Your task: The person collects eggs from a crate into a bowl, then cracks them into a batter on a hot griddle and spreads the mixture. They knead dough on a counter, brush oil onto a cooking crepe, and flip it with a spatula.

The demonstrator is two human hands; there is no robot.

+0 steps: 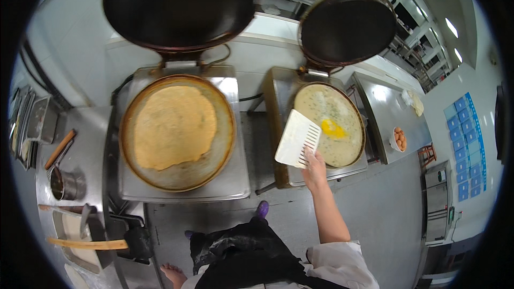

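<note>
My right hand grips a white slotted scraper by its slotted side. The scraper is over the left edge of the right round griddle. Pale batter with green flecks covers that griddle, and a broken yellow egg yolk lies on it. My left hand hangs low beside the black apron, with nothing seen in it. On the left round griddle lies a golden flatbread. Both griddle lids, left and right, are raised.
A metal pot and a wooden-handled tool sit on the left steel counter. Below them, a wooden stick crosses a tray of pale batter. A bowl of eggs stands on the right steel table.
</note>
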